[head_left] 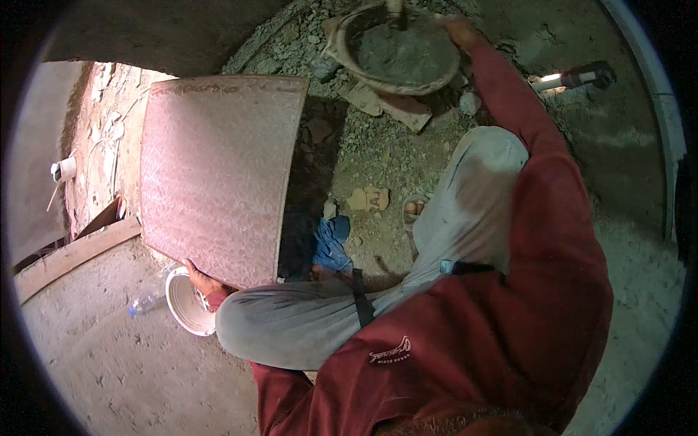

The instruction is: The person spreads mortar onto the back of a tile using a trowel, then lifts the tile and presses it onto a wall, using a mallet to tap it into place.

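Observation:
A large pinkish square tile [218, 167] stands tilted on my left. My left hand [206, 283] is closed on its near lower edge, beside a white plastic bucket [174, 305]. At the far side sits a round tub [338, 45] holding wet grey mortar [403, 54]. A pale handle-like piece [395, 7] sticks up at the tub's far rim; its lower end is in the mortar. My right arm reaches forward, and my right hand [459, 30] grips the tub's right rim, its fingertips partly hard to make out.
Rubble and gravel cover the ground ahead, with broken tile pieces [400, 109] beneath the tub. A blue cloth [332, 243] lies near my legs. A wooden board [80, 258] and a clear plastic bottle [145, 303] are at left. A dark-ended tool [585, 75] lies at right.

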`<move>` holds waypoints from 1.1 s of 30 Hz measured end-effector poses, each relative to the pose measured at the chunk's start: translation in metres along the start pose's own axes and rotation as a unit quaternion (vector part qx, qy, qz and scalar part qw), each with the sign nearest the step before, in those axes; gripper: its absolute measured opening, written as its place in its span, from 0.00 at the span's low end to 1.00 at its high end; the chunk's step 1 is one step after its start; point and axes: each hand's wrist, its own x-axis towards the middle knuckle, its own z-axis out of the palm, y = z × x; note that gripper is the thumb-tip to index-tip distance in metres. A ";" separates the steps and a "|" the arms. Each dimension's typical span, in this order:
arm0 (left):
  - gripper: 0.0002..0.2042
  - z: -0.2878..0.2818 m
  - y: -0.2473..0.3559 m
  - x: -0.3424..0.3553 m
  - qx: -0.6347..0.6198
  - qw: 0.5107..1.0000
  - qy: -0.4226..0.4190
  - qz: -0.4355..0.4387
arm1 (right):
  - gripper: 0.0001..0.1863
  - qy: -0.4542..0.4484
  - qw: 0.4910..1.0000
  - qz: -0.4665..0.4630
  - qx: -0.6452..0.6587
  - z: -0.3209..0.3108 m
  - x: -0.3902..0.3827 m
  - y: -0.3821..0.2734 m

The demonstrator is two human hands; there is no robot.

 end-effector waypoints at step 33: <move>0.28 0.003 -0.001 0.009 -0.005 0.997 0.015 0.070 | 0.25 -0.128 0.968 -0.215 0.021 0.065 -0.222 -0.025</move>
